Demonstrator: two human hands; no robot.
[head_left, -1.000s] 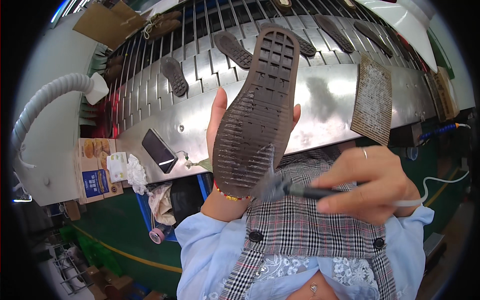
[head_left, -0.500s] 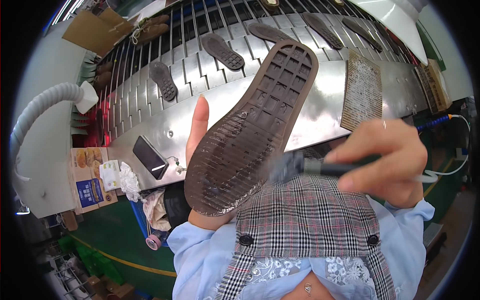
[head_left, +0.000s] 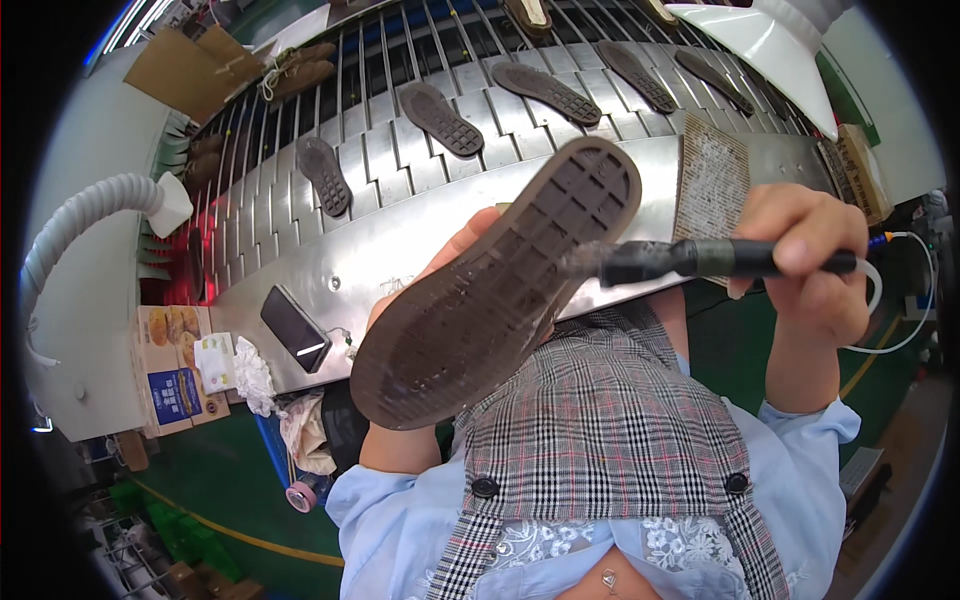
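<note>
Taking the bare steel ledge (head_left: 375,235) as the landmark, the brown shoe sole (head_left: 470,305) is held up in front of it, tread toward the viewer, tilted so that the heel end points up and right across the ledge while the broad toe end hangs down and left past its near edge. The left hand (head_left: 455,243) lies behind this sole and bears it; part of the hand shows along the sole's left edge, reaching up toward the heel, but the rest is hidden, so how far the fingers curl cannot be told. The right hand (head_left: 815,250), over the right part of the ledge, has its fingers closed round the rear of a black-handled brush (head_left: 725,258); the sole lies to the left of this hand. The blurred bristles overlap the sole's right edge near the heel section, and whether they touch it cannot be told. A pale tube (head_left: 875,285) runs from the handle's rear end. On the ledge itself, a dark phone (head_left: 295,328) lies toward the left end and a ribbed, worn mat (head_left: 712,175) toward the right. Just beyond the ledge, five loose soles (head_left: 441,118) lie spaced out on a slatted metal conveyor (head_left: 375,140). A crumpled white tissue (head_left: 255,378) sits beside the ledge's left end.
</note>
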